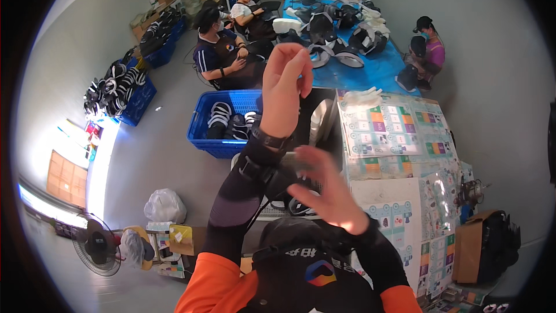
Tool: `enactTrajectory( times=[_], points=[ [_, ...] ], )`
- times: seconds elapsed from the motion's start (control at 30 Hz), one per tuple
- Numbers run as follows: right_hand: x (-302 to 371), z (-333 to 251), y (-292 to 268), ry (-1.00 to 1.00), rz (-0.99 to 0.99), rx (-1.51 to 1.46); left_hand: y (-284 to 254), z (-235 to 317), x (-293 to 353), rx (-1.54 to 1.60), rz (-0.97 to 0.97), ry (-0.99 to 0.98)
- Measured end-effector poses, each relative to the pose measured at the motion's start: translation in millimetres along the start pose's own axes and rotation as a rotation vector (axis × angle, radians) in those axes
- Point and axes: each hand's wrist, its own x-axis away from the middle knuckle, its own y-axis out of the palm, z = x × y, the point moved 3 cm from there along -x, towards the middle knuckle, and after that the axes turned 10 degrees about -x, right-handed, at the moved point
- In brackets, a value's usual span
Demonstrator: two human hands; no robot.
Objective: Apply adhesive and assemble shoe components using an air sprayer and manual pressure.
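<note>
My left hand (285, 90) is raised in front of me with its fingers curled in, and nothing shows in it. Its forearm wears a black sleeve and a black wrist strap (269, 138), with a small dark strapped-on device (272, 178) below. Beside that device is my right hand (327, 188), slightly blurred, its fingers apart and holding nothing I can see. Whether it touches the device I cannot tell. Under my hands, dark shoes with white trim (304, 204) lie in a light basket (263, 215), partly hidden by my arms.
Ahead stands a blue crate (217, 148) of shoes. On my right is a table covered with printed sheets (379, 133), white gloves (363, 98) on it. Shoe parts crowd a blue-covered table (330, 78) beyond. Several people sit nearby. A fan (97, 243) stands at left.
</note>
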Motion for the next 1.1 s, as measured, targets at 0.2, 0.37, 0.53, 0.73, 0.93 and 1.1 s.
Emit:
enactTrajectory(
  times=[0.2, 0.37, 0.53, 0.73, 0.93, 1.1],
  points=[
    [-15.4, 17.8, 37.9, 0.228, -0.034, -0.233, 25.6, 20.4, -11.2, -0.532, 0.069, 0.534],
    [-14.3, 31.0, 40.6, 0.169, -0.055, -0.456, 23.6, 21.2, -27.5, -0.690, 0.097, 0.616],
    [15.3, 43.2, 85.0, 0.610, -0.448, -0.522, 8.3, 21.0, -90.7, -0.618, 0.210, 0.685],
    [38.1, 17.4, 79.3, 0.604, -0.843, -0.449, -5.1, 5.4, -114.1, -1.200, 0.064, 0.944],
    [71.7, 76.4, -35.1, 0.401, -0.298, 0.043, -101.0, -44.7, -14.3, -1.252, -0.623, 0.203],
    [174.3, 112.6, -173.8, 0.510, 0.463, -0.114, -285.1, -101.2, 126.6, -0.187, 0.164, -0.617]
  ],
)
